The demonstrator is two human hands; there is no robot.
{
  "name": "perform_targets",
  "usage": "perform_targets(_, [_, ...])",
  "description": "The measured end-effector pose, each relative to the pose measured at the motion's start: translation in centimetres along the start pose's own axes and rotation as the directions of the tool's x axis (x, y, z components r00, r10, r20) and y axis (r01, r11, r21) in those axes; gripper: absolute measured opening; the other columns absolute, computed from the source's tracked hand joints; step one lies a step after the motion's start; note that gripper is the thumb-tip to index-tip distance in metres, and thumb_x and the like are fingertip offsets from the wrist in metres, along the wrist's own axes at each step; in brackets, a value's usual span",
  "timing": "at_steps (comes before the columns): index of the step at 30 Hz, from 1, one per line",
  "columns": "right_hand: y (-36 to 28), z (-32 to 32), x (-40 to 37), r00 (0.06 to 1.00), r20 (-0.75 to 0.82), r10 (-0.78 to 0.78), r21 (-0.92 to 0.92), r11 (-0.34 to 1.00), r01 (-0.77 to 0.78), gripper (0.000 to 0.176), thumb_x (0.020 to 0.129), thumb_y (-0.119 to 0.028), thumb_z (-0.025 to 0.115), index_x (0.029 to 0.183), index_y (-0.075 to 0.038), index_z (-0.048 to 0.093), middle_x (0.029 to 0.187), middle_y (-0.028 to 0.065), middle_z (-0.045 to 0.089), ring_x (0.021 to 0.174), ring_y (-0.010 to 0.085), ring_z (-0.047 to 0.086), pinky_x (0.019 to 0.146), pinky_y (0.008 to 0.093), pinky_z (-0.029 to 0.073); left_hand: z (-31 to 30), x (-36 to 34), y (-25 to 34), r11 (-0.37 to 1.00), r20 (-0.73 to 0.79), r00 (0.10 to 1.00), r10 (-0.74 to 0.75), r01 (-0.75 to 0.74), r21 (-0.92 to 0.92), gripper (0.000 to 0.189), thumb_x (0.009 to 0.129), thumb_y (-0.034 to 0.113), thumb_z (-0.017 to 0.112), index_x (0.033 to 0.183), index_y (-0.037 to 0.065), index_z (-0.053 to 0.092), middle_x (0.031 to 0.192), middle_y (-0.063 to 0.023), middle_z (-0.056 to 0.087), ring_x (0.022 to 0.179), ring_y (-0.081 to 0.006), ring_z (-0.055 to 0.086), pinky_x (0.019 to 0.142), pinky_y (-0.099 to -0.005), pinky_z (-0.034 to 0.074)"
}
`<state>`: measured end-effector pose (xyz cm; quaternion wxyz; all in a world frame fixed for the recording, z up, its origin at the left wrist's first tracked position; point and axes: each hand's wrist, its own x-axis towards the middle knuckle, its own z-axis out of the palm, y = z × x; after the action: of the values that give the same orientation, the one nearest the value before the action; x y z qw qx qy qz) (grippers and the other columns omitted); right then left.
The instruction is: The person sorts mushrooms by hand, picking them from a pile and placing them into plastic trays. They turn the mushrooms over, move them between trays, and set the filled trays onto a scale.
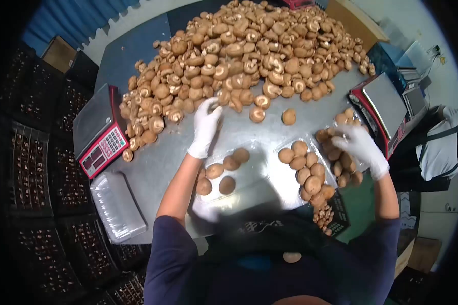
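My left hand (207,127), in a white glove, is at the near edge of a big heap of brown shiitake mushrooms (249,46). Its fingers are curled in, and whatever they pinch is hidden. My right hand (362,145), also gloved, reaches over a clear plastic tray of mushrooms (345,165), its fingers apart and touching the caps. Between my arms lies a clear tray (249,195) with several mushrooms (227,185) at its left and back. To its right, another clear tray (289,180) holds rows of mushrooms (304,175).
A red scale (105,147) stands at the left, another (384,109) at the right. Stacked clear trays (118,206) sit at the front left edge. Dark crates (33,168) line the left side. A person (440,147) in a dark apron stands at the right.
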<state>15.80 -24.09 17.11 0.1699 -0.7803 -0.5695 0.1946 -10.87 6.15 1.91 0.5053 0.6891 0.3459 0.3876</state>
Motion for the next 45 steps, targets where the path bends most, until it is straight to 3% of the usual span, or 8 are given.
perform_targets(14, [2.9,10.5,24.4,0.942,-0.271,-0.199,-0.502,0.864,0.038,0.022,0.076,-0.010,0.062,0.098,-0.009,0.067,0.099,0.0134,0.065,0.097,0.0307,0.062,0.082,0.0422,0.052,3.3,2.8,-0.6,0.784,0.215,0.977,0.006,-0.138,0.606,0.051,0.080,0.016,0.071,0.128,0.007,0.056,0.101,-0.0154,0.068,0.085,-0.0288,0.067,0.074,-0.0359,0.053])
perform_targets(19, [3.1,9.9,22.2,0.945,-0.326,0.039,0.294,0.954,0.063,0.046,0.078,-0.011,0.058,0.123,-0.004,0.059,0.119,0.0152,0.062,0.105,0.0257,0.063,0.079,0.0340,0.053,-1.0,0.1,3.7,0.842,0.361,0.866,-0.346,0.457,-0.288,0.048,0.086,0.005,0.059,0.133,0.002,0.051,0.108,-0.0081,0.065,0.082,-0.0129,0.064,0.070,-0.0220,0.050])
perform_targets(23, [-0.3,8.3,16.7,1.000,0.022,0.017,0.993,0.112,-0.024,0.053,0.085,-0.011,0.055,0.135,0.000,0.047,0.123,0.0164,0.059,0.107,0.0205,0.063,0.072,0.0274,0.057,-4.2,-3.3,6.3,0.782,0.396,0.873,-0.285,0.451,-0.431,0.052,0.085,0.008,0.060,0.135,0.001,0.049,0.116,-0.0102,0.064,0.090,-0.0146,0.064,0.073,-0.0216,0.049])
perform_targets(27, [-0.8,10.6,13.8,0.937,0.188,-0.293,0.972,-0.084,-0.221,0.057,0.090,-0.016,0.057,0.141,0.002,0.037,0.129,0.0173,0.055,0.112,0.0252,0.061,0.074,0.0292,0.060,-4.8,-8.7,10.6,0.803,0.339,0.881,-0.330,0.450,-0.391,0.048,0.086,0.014,0.062,0.132,0.002,0.053,0.114,-0.0084,0.064,0.094,-0.0112,0.062,0.077,-0.0236,0.049])
perform_targets(38, [-5.4,17.9,11.4,0.932,0.297,-0.209,0.580,0.815,-0.002,0.026,0.081,-0.010,0.072,0.104,-0.003,0.061,0.097,-0.0001,0.060,0.097,0.0116,0.056,0.089,0.0273,0.045,1.9,-17.8,6.1,0.600,0.391,0.920,0.015,-0.321,0.733,0.040,0.077,0.003,0.065,0.116,0.004,0.062,0.100,-0.0147,0.062,0.090,-0.0295,0.061,0.081,-0.0342,0.050])
perform_targets(40, [-5.1,18.4,10.6,0.947,0.209,-0.244,0.474,0.872,0.120,0.023,0.083,-0.015,0.071,0.101,-0.003,0.065,0.098,0.0043,0.061,0.098,0.0178,0.058,0.089,0.0304,0.045,-0.6,-18.3,7.4,0.818,0.100,0.941,0.322,-0.330,0.472,0.028,0.084,0.009,0.062,0.112,0.003,0.062,0.095,-0.0120,0.063,0.085,-0.0223,0.062,0.074,-0.0308,0.049])
perform_targets(42, [-5.2,18.3,10.3,0.933,0.028,-0.358,0.096,0.930,0.354,0.029,0.086,-0.026,0.068,0.104,-0.003,0.066,0.104,0.0113,0.063,0.104,0.0300,0.058,0.089,0.0372,0.047,-3.4,-18.8,7.5,0.978,-0.034,0.977,-0.211,0.210,-0.006,0.022,0.093,0.017,0.058,0.106,0.001,0.063,0.091,-0.0100,0.064,0.082,-0.0175,0.062,0.069,-0.0282,0.048])
perform_targets(45, [-5.2,18.7,9.9,0.916,-0.114,-0.386,0.031,0.920,0.391,0.035,0.088,-0.031,0.064,0.111,-0.005,0.063,0.103,0.0136,0.062,0.100,0.0335,0.059,0.086,0.0401,0.048,-7.8,-19.0,6.3,0.481,0.104,0.863,-0.494,0.371,-0.794,0.031,0.097,0.024,0.053,0.109,-0.005,0.058,0.093,-0.0127,0.064,0.083,-0.0194,0.062,0.073,-0.0297,0.051])
